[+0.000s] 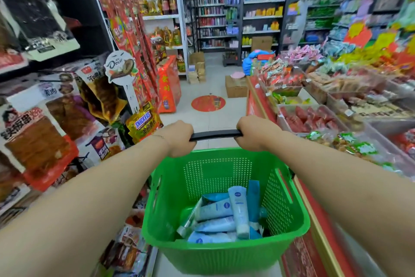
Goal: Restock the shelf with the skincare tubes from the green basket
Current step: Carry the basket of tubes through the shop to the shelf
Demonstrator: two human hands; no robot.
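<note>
Left grip point(180, 138), right grip point(256, 134) clasp handle point(215, 135) above tubes point(224, 214) in basket point(224, 248).

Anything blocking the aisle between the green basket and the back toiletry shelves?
No full block: the middle floor looks open. A cardboard box sits at the right counter's end, stacked boxes on the left, a blue bundle just before the shelves.

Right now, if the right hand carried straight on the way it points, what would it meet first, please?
The right hand grips the black handle, so that comes first. Beyond it the way looks free over the floor, slanting toward the red carton on the left; depth is unclear.
</note>
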